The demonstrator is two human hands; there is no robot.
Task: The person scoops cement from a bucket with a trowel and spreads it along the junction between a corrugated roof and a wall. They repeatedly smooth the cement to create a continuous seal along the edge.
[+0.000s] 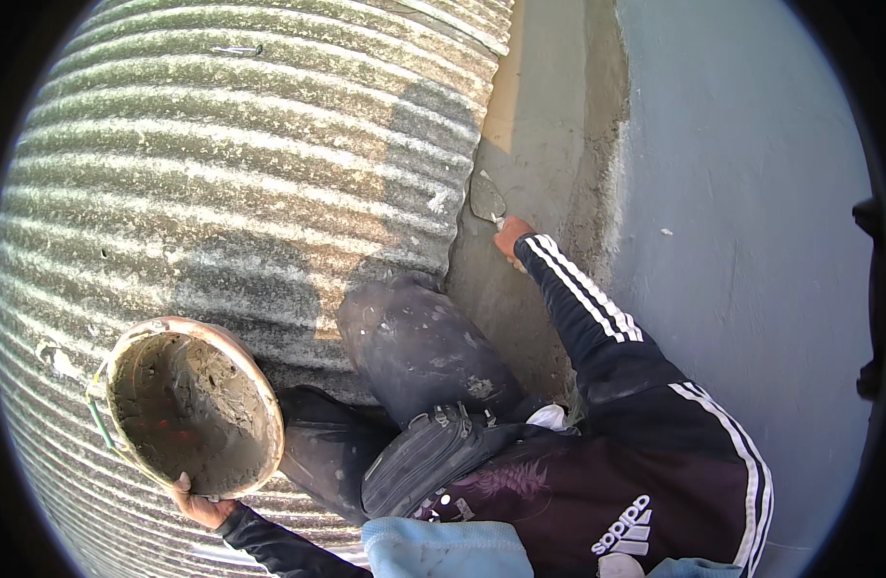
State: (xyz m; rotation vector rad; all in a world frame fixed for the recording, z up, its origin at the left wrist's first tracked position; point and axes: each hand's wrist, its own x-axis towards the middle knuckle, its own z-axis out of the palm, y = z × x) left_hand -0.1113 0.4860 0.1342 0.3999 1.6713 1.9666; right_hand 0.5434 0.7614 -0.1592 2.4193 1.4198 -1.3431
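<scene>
My right hand (511,238) is wrapped round the handle of a small trowel (487,197), whose blade lies over the strip of wet grey mortar (539,125) between the roof edge and the wall. On the left, my left hand (200,501) grips the near rim of a bucket (269,395), thumb over the edge and fingers hidden beneath. Wet grey mortar (187,414) coats the bucket's inside and covers its bottom. A green-sleeved wire handle (100,422) hangs down the bucket's left side.
Corrugated roof sheeting (298,125) spreads under my legs and ends in a wavy edge beside the mortar strip. A smooth grey wall (741,193) rises at the right. A small slim metal object (237,49) lies on the far sheeting. My bent knee (423,337) is close to the roof edge.
</scene>
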